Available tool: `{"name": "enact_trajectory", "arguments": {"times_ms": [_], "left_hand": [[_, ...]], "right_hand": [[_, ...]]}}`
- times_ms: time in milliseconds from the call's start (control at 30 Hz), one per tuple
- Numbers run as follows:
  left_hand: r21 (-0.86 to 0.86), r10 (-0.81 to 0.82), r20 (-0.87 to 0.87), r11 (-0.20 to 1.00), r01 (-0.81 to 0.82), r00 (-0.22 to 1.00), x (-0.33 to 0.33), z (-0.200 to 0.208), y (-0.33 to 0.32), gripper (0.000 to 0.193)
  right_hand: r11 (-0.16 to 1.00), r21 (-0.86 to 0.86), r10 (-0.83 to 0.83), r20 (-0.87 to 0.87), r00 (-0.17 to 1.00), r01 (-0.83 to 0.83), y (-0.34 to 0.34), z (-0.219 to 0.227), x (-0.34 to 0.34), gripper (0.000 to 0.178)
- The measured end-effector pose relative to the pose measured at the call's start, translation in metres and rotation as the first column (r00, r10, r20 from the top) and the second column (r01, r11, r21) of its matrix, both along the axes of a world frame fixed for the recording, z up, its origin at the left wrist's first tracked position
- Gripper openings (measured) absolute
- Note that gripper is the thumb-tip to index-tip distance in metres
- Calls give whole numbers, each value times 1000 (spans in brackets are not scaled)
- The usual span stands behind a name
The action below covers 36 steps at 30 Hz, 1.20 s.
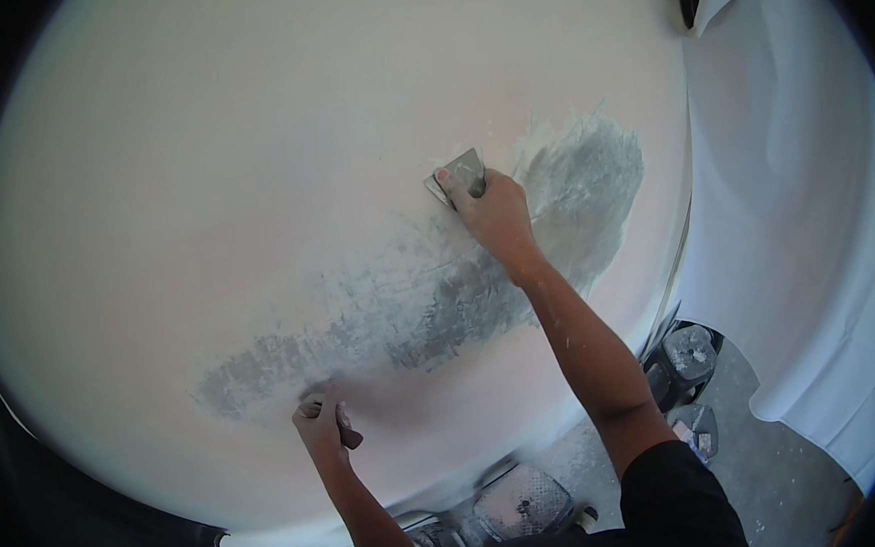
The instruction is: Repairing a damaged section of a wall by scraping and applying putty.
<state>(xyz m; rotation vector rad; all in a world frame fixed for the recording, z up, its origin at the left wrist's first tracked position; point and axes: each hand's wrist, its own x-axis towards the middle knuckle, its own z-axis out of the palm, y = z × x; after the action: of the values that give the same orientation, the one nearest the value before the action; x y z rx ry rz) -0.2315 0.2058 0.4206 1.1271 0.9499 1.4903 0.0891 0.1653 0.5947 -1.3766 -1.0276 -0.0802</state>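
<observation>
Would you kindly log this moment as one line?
right hand: presses putty knife on wall | left hand: grips second tool | grey patch

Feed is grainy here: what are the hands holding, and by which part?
Right hand grips a scraper by its handle end, blade on the wall. Left hand is closed on a dark handle; the tool cannot be told.

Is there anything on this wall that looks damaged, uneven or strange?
Yes. A rough grey patch runs in a band across the pale wall, from lower left up to the right, with scraped, streaky edges. The right hand presses a flat scraper on it; the left hand holds a small tool against the wall.
</observation>
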Motion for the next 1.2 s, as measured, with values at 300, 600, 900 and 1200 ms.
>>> {"name": "enact_trajectory", "arguments": {"times_ms": [300,600,900,1200], "left_hand": [[70,-99,-40,992,102,994,-7,26,-45,29],[189,-197,-138,957,221,971,33,69,-114,27],[8,-283,-177,957,289,943,71,32,-195,25],[-363,-276,-334,920,147,901,32,-160,-290,24]], "right_hand": [[997,-29,-66,1,998,66,-2,0,-4,66],[999,-39,-15,-14,1000,14,-14,10,-16,63],[985,-5,171,-58,984,-171,-83,-38,7,53],[565,-584,184,-599,779,-583,-298,-346,28,51]]}}
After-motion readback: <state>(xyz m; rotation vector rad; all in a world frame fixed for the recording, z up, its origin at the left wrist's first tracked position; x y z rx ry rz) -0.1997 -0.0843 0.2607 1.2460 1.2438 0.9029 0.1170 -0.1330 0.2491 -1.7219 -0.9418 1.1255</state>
